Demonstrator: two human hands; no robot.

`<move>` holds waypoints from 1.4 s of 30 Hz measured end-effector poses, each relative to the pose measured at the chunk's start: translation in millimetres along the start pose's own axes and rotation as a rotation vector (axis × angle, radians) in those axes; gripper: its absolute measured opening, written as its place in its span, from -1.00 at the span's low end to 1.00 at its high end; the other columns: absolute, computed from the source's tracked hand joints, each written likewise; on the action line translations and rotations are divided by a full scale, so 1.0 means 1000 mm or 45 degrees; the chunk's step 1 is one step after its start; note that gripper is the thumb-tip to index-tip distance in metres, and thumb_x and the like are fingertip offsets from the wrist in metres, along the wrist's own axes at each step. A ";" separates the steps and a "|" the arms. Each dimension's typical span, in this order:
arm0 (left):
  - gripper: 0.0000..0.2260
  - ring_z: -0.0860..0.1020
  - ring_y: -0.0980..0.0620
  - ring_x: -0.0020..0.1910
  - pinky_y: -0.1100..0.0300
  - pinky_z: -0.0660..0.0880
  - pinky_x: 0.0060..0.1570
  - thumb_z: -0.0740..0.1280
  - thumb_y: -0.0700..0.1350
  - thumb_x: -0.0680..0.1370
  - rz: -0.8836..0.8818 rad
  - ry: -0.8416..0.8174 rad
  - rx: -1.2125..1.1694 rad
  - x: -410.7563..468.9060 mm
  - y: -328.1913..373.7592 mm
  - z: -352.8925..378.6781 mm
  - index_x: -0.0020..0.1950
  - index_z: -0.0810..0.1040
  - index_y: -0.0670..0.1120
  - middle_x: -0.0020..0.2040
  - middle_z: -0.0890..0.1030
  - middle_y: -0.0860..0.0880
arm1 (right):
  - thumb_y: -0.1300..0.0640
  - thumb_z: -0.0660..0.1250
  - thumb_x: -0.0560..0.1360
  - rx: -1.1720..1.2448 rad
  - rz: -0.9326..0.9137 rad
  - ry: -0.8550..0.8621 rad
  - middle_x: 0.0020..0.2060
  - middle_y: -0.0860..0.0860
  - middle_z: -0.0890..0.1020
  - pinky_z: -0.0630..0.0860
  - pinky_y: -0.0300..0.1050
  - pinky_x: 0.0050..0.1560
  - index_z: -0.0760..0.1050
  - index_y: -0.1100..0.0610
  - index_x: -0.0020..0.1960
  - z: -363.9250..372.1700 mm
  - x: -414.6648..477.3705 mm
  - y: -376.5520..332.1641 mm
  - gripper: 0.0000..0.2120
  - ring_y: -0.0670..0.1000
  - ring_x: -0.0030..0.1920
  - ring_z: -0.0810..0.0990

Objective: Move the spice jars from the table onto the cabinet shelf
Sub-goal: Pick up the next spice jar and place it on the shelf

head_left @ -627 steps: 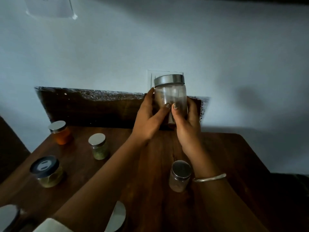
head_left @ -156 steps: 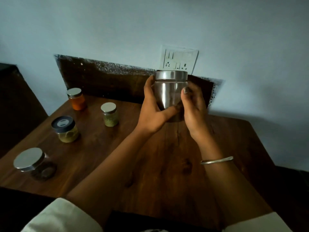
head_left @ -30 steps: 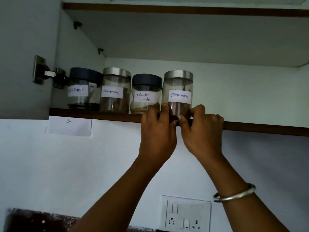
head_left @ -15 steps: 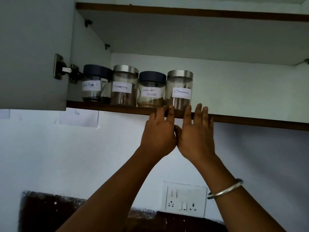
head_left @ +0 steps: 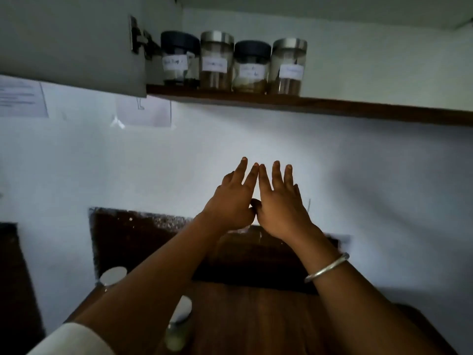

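Observation:
Several labelled spice jars stand in a row on the cabinet shelf [head_left: 332, 106]: a black-lidded jar [head_left: 179, 60], a steel-lidded jar [head_left: 216, 61], a second black-lidded jar [head_left: 250, 67] and a steel-lidded cinnamon jar [head_left: 288, 67] at the right end. My left hand [head_left: 234, 198] and my right hand [head_left: 280, 201] hang side by side below the shelf, fingers spread, holding nothing. On the wooden table [head_left: 268, 319] below, a steel-lidded jar [head_left: 112, 276] and a small jar [head_left: 179, 326] show partly behind my left forearm.
The open cabinet door [head_left: 71, 42] hangs at the upper left with its hinge beside the jars. Paper notes [head_left: 143, 111] are stuck on the white wall. A dark backsplash [head_left: 133, 239] runs behind the table. The shelf continues to the right of the jars.
Both hands have let go of the cinnamon jar and dropped well below the shelf. The view has tilted down, bringing the table back into sight.

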State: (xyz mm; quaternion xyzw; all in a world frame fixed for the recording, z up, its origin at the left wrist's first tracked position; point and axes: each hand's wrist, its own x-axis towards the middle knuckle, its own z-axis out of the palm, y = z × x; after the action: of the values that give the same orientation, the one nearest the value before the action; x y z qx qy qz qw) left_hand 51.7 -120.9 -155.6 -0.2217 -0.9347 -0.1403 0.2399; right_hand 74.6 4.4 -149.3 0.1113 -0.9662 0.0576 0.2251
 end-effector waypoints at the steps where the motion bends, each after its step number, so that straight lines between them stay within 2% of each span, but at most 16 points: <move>1: -0.22 0.02 -0.24 0.51 -0.15 0.23 0.39 0.30 -0.10 0.49 -0.004 -0.035 0.001 -0.017 0.002 0.003 0.55 -0.12 -0.07 0.56 -0.18 -0.16 | -0.03 0.07 0.61 0.013 0.012 -0.033 0.51 0.15 -0.27 -0.09 0.21 0.48 -0.27 0.07 0.53 0.006 -0.016 -0.004 -0.33 0.24 0.48 -0.35; 9: -0.21 -0.08 -0.28 0.52 -0.25 0.17 0.40 0.25 -0.02 0.43 -0.025 -0.349 0.004 -0.127 0.007 0.047 0.54 -0.13 -0.02 0.56 -0.09 -0.17 | -0.01 0.13 0.56 0.048 0.041 -0.305 0.52 0.19 -0.17 -0.02 0.30 0.47 -0.22 0.12 0.53 0.053 -0.125 -0.028 -0.28 0.28 0.50 -0.26; 13: -0.22 -0.05 -0.26 0.52 -0.21 0.18 0.41 0.26 0.01 0.47 -0.101 -0.389 -0.018 -0.190 0.025 0.060 0.55 -0.13 -0.02 0.55 -0.08 -0.17 | -0.07 0.10 0.59 0.145 0.052 -0.434 0.52 0.18 -0.17 0.02 0.28 0.46 -0.22 0.08 0.53 0.058 -0.186 -0.039 -0.31 0.29 0.49 -0.27; 18: -0.28 -0.07 -0.24 0.53 -0.21 0.12 0.44 0.23 0.05 0.54 -0.202 -0.546 -0.056 -0.273 0.048 0.075 0.55 -0.14 -0.02 0.56 -0.10 -0.15 | -0.08 0.08 0.60 0.135 -0.013 -0.580 0.52 0.19 -0.14 -0.06 0.19 0.49 -0.25 0.06 0.53 0.079 -0.262 -0.044 -0.32 0.28 0.50 -0.22; 25: -0.28 -0.04 -0.28 0.51 -0.16 0.12 0.44 0.24 0.03 0.57 -0.426 -0.743 -0.125 -0.359 0.078 0.093 0.55 -0.17 -0.04 0.55 -0.12 -0.19 | -0.06 0.14 0.58 0.112 -0.085 -0.839 0.51 0.22 -0.19 -0.09 0.24 0.48 -0.31 0.05 0.52 0.109 -0.340 -0.045 -0.25 0.31 0.48 -0.27; 30: -0.30 -0.09 -0.21 0.53 -0.15 0.08 0.46 0.22 -0.02 0.56 -0.461 -0.804 -0.137 -0.399 0.071 0.117 0.55 -0.16 -0.04 0.56 -0.10 -0.14 | -0.12 0.11 0.58 0.157 -0.078 -0.846 0.52 0.24 -0.13 -0.14 0.18 0.47 -0.27 0.10 0.52 0.133 -0.375 -0.048 -0.26 0.29 0.49 -0.24; 35: -0.26 -0.10 -0.18 0.54 -0.17 0.04 0.47 0.23 0.06 0.54 -0.506 -0.830 -0.201 -0.418 0.072 0.135 0.55 -0.15 -0.10 0.56 -0.07 -0.18 | -0.15 0.14 0.55 0.099 -0.083 -0.848 0.51 0.28 -0.06 -0.18 0.17 0.47 -0.25 0.14 0.52 0.163 -0.387 -0.045 -0.21 0.28 0.51 -0.16; 39: -0.09 -0.05 -0.23 0.52 -0.21 0.07 0.45 0.28 0.31 0.40 -0.593 -0.869 -0.283 -0.425 0.069 0.157 0.54 -0.17 0.02 0.56 -0.07 -0.14 | -0.17 0.15 0.54 0.119 -0.036 -0.882 0.51 0.27 -0.09 -0.11 0.15 0.48 -0.29 0.13 0.52 0.178 -0.396 -0.044 -0.18 0.28 0.51 -0.13; 42: 0.02 -0.06 -0.20 0.53 -0.19 0.06 0.46 0.38 0.30 0.36 -0.662 -0.865 -0.353 -0.427 0.068 0.169 0.53 -0.24 -0.01 0.56 -0.08 -0.13 | -0.18 0.15 0.54 0.090 -0.026 -0.868 0.51 0.26 -0.08 -0.08 0.12 0.49 -0.31 0.17 0.51 0.189 -0.396 -0.044 -0.15 0.25 0.52 -0.09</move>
State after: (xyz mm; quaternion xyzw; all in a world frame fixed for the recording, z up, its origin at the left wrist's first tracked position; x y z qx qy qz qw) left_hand 354.9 -147.9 -506.1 -0.0431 -0.9574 -0.2391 -0.1558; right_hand 352.1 6.1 -492.4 0.1415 -0.9821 0.0482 -0.1143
